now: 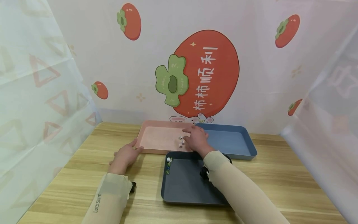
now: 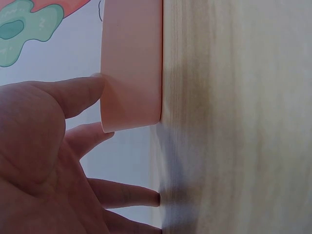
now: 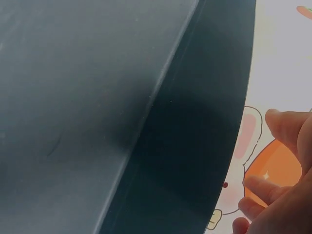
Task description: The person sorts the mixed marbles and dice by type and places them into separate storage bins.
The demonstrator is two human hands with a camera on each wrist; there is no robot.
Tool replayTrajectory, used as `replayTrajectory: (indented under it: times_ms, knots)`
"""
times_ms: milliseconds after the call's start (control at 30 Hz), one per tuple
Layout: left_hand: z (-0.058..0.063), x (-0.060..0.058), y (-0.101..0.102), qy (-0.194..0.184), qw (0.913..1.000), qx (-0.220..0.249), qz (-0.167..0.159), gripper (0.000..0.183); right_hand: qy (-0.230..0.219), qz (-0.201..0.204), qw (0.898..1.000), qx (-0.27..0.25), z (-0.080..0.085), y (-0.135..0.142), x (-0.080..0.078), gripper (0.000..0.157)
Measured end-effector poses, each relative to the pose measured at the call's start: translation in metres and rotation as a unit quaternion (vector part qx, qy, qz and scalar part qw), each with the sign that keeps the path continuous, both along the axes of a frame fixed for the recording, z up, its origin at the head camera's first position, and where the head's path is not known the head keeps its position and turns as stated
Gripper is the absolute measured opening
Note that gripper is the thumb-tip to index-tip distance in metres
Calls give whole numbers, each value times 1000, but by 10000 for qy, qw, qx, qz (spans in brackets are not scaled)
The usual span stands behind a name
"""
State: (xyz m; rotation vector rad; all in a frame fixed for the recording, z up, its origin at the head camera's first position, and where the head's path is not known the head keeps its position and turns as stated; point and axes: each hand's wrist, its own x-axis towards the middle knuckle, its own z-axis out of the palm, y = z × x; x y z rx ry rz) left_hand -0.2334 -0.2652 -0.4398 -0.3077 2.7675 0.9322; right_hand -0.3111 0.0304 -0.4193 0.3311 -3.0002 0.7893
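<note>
My left hand is at the front left corner of the pink tray, its fingers straight and spread. In the left wrist view, the thumb touches the rim of the tray and the index finger meets the corner. My right hand hovers over the right end of that tray, beside three small white dice. Its fingers look loosely bent with nothing visible between them, also in the right wrist view. Below the right forearm lies a dark grey tray, with a white die and several small greenish pieces along its left wall.
A blue tray stands at the back right, partly behind the right hand. All trays sit on a wooden table. Patterned cloth with printed persimmons hangs behind and at both sides.
</note>
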Motion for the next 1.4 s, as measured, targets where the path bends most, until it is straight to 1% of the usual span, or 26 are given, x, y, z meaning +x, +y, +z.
replayTrajectory:
  times_ms: [200,300,400,433,567,633,733,800,867,933,1033,1100,1167,1267,1333,1400]
  knots:
    - [1,1,2,-20,10000,3,3,72,95,18,9999,-137,-2,4,-3,39]
    - [2,1,2,-47,10000,2,21,72,71,134,9992,-359,1,9,-4,42]
    - [3,1,1,-72,10000,8,51,73,-103,465,9968,-643,7,18,-3,47]
    - [3,1,1,-78,10000,9,59,73,-173,636,9950,-750,9,21,-3,48]
    - [3,-1,1,-115,9999,-15,47,73,-533,1305,9859,-901,18,35,-2,52]
    - [2,-1,1,-135,9999,-16,47,74,-692,1549,9813,-908,22,41,-2,53]
    - [1,-2,1,-141,9999,-28,45,75,-927,1753,9759,-913,30,46,1,53]
    - [0,-3,1,-134,9999,-26,46,75,-1004,1860,9740,-815,33,46,3,55]
    - [-1,-3,0,-145,9999,-20,59,74,-930,1991,9740,-550,33,43,6,59]
    - [-1,-3,0,-165,9998,3,81,73,-735,2120,9744,-137,29,38,11,64]
    - [0,-3,0,-182,9998,37,108,74,-362,2273,9716,546,21,27,21,71]
    - [0,-2,0,-188,9997,55,113,74,-187,2360,9680,833,16,19,30,71]
    - [1,-2,0,-185,9997,71,123,75,-76,2436,9647,996,11,12,38,65]
    - [0,-2,0,-201,9997,91,144,75,80,2484,9631,1036,4,3,48,48]
    - [0,-2,0,-203,9996,93,156,75,130,2485,9629,1044,1,-2,51,37]
    - [0,-2,0,-205,9996,79,147,75,152,2469,9633,1042,-2,-6,52,30]
